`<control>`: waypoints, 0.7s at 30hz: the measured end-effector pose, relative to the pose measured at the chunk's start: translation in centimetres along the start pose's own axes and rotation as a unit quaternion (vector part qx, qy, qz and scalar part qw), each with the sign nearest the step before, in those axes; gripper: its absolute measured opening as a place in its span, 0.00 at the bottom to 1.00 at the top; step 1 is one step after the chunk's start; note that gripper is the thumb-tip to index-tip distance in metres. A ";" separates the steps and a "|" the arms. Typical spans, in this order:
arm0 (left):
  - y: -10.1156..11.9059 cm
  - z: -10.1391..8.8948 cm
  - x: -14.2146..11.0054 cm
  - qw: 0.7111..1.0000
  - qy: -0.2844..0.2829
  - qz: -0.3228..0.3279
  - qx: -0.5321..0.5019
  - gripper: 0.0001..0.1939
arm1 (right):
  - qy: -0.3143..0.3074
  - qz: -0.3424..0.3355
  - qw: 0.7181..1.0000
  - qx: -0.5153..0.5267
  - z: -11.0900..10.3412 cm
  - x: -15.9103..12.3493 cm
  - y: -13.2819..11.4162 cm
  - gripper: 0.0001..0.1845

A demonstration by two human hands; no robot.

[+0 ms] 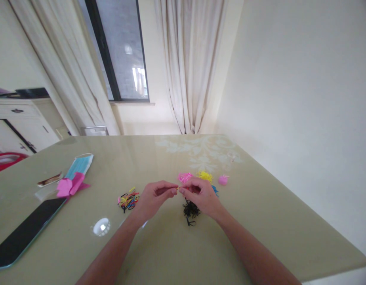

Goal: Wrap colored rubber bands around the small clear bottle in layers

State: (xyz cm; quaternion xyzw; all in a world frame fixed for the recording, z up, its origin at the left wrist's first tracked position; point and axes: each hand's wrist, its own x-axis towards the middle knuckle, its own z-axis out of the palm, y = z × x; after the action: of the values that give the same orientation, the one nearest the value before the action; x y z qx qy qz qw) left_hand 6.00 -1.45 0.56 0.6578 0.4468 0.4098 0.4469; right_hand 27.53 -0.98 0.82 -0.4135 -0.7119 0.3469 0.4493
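Both hands meet fingertip to fingertip above the middle of the table (159,253). My left hand (155,200) is closed in a pinch, and my right hand (202,196) pinches just opposite it. Between the fingertips shows a small yellow rubber band (178,189); most of it is hidden by the fingers. A heap of black rubber bands (191,209) lies below my right hand. Past that hand are pink bands (185,177), yellow bands (204,176) and partly covered blue bands (215,190). A mixed-colour heap of bands (128,200) sits left of my left hand.
A small pink object (223,180) lies to the right of the yellow heap. On the left are a dark phone-like slab (28,229), a bright pink piece (70,186) and a blue face mask (80,165). A wall (304,99) runs along the table's right side.
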 end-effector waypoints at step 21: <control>-3.0 -6.4 -0.3 0.794 0.118 -0.198 0.562 0.17 | 0.125 0.117 0.966 -0.194 -6.4 2.8 5.4 0.15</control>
State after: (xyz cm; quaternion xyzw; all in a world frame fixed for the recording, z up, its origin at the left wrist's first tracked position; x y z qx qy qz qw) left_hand -0.75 0.29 -0.62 0.6369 0.7682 0.0632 0.0137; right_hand 34.26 4.55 -0.56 -0.6128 -0.6505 0.1979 0.4026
